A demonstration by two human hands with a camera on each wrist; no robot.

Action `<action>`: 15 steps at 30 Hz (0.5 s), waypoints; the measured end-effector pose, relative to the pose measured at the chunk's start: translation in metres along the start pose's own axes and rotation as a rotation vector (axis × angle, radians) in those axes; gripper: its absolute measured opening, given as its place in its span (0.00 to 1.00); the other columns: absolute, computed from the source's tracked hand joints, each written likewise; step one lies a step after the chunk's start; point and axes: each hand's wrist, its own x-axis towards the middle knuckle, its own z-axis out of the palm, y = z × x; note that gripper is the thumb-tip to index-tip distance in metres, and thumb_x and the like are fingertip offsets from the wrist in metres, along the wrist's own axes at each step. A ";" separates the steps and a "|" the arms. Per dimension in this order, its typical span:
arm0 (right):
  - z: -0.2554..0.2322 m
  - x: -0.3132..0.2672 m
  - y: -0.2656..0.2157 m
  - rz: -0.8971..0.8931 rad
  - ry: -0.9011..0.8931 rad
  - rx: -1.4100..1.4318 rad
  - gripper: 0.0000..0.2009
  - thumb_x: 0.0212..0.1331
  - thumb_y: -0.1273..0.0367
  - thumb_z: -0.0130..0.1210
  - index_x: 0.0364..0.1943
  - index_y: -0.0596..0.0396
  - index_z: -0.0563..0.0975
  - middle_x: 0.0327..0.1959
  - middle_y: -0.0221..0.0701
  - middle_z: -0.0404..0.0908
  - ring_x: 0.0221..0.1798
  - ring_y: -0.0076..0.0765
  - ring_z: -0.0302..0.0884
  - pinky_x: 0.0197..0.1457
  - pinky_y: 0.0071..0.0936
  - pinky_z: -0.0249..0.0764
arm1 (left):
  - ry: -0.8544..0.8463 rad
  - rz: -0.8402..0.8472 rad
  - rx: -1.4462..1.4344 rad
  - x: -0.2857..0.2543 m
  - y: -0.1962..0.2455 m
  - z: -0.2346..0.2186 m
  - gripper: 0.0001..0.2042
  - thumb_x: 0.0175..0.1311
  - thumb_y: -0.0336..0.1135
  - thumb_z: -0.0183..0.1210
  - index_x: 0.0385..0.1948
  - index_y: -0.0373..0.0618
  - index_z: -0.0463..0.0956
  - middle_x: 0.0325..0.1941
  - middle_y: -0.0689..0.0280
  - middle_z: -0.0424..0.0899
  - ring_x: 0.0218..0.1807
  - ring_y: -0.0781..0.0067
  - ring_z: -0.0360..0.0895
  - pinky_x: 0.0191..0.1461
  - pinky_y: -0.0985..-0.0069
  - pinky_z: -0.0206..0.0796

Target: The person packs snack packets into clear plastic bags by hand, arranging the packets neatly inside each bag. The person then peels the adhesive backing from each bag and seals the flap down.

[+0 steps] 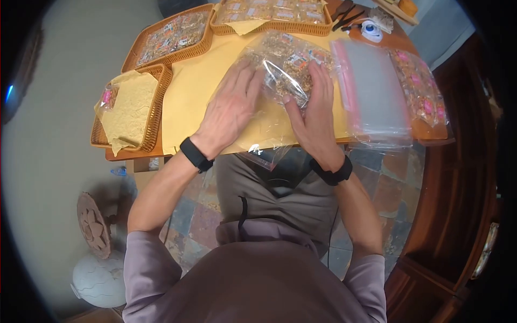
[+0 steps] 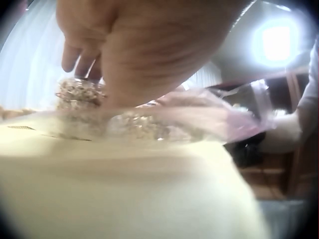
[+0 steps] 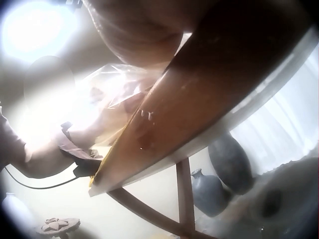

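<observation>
A clear plastic bag point(image 1: 277, 70) holding small packs of a brown, grainy food lies on yellow paper point(image 1: 186, 102), its loose end hanging over the table's front edge. My left hand point(image 1: 229, 105) lies on the bag's left side, fingers extended. On its right side rests my right hand point(image 1: 315, 113), fingers straight and thumb spread across the plastic. The left wrist view shows the left hand point(image 2: 144, 50) over the bag point(image 2: 149, 124) with packs under the fingers. In the right wrist view the right hand point(image 3: 144, 40) is above the table edge point(image 3: 159, 124).
Wicker baskets point(image 1: 156, 121) stand at the left and back, some with packs. Flat, pink-edged bags point(image 1: 374, 91) lie at the right, beside a filled bag point(image 1: 420, 89). A tape roll point(image 1: 371, 30) and black tools point(image 1: 344, 16) are at the back right.
</observation>
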 end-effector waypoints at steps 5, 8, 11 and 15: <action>-0.003 0.001 -0.002 0.003 -0.015 0.022 0.36 0.64 0.68 0.60 0.72 0.70 0.57 0.75 0.56 0.59 0.79 0.65 0.51 0.81 0.54 0.48 | -0.006 0.058 0.224 0.010 -0.009 0.009 0.28 0.60 0.29 0.58 0.65 0.34 0.69 0.68 0.49 0.73 0.72 0.47 0.67 0.78 0.55 0.58; -0.006 0.002 -0.002 -0.004 -0.020 0.034 0.36 0.64 0.68 0.61 0.72 0.70 0.58 0.75 0.55 0.59 0.79 0.65 0.50 0.81 0.54 0.48 | -0.011 0.108 0.191 -0.003 -0.015 -0.004 0.26 0.61 0.29 0.57 0.64 0.37 0.72 0.68 0.52 0.75 0.71 0.50 0.71 0.77 0.56 0.61; -0.007 0.001 -0.002 0.005 -0.029 0.045 0.35 0.64 0.67 0.61 0.71 0.71 0.58 0.75 0.55 0.60 0.80 0.65 0.50 0.81 0.54 0.49 | -0.012 0.163 0.173 -0.030 -0.021 -0.019 0.25 0.62 0.28 0.56 0.64 0.38 0.74 0.66 0.54 0.78 0.70 0.51 0.73 0.74 0.57 0.67; -0.008 0.001 -0.003 0.020 -0.020 0.063 0.35 0.65 0.67 0.61 0.71 0.71 0.59 0.75 0.55 0.60 0.80 0.65 0.49 0.81 0.54 0.49 | -0.116 0.204 0.147 -0.064 -0.015 -0.037 0.26 0.61 0.26 0.57 0.64 0.38 0.74 0.66 0.54 0.79 0.71 0.50 0.74 0.71 0.57 0.71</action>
